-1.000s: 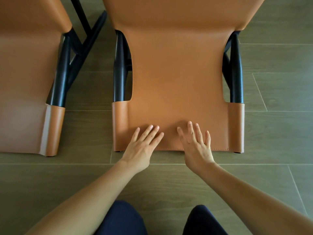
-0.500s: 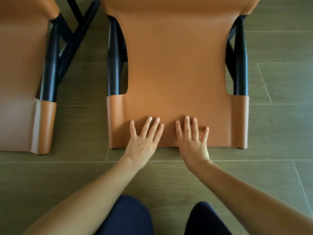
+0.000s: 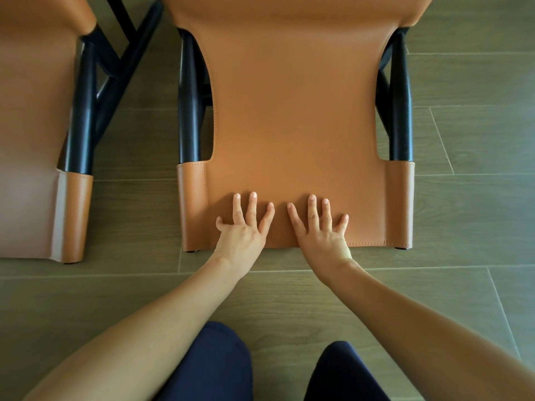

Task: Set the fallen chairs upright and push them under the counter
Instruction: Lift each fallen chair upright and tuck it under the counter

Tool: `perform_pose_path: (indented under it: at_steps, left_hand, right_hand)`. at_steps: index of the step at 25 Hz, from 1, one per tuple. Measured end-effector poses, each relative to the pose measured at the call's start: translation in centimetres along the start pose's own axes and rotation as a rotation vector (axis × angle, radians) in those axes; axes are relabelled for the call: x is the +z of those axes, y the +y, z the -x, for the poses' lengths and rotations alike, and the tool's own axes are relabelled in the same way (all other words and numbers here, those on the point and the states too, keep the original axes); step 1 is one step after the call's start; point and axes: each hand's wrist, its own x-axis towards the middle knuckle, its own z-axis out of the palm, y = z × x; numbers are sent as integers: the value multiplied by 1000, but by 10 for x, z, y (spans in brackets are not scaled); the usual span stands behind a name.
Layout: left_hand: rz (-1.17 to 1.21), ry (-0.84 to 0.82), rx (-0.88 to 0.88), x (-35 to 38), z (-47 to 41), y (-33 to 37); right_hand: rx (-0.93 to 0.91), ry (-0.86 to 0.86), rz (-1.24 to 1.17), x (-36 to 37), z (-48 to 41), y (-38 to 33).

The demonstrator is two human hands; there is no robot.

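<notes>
A tan leather chair [image 3: 295, 111] with black frame posts fills the middle of the head view, its backrest top edge nearest me. My left hand [image 3: 243, 230] lies flat on that near edge with fingers spread and straight. My right hand [image 3: 321, 230] lies flat beside it, fingers also straight, a small gap between the two hands. Both hands press on the leather and hold nothing. A second tan chair [image 3: 34, 125] of the same kind is at the left edge, partly cut off.
Black crossed legs [image 3: 115, 62] of the left chair show between the two chairs. Grey-brown wood-look floor tiles [image 3: 469, 215] lie all round. My dark blue trouser knees [image 3: 214, 366] are at the bottom middle.
Both hands have slid a little further up onto the chair's back edge and lie flatter. The chair sits slightly further from me in the view.
</notes>
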Motion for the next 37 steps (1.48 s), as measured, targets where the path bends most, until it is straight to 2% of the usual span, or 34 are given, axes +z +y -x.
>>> perform_pose_path:
  at_steps: [14,26,37]
  left_hand:
    - [118,-142,70,-67,38,-21]
    - [213,-265,91,-221,136,-50]
    - [287,-368,88,-371,212,-97]
  right_hand:
    - [-71,-213,-32,-78,41,15]
    - [-84,-352,-133,-233,146,37]
    - [-91,-497,-160,-407,231,54]
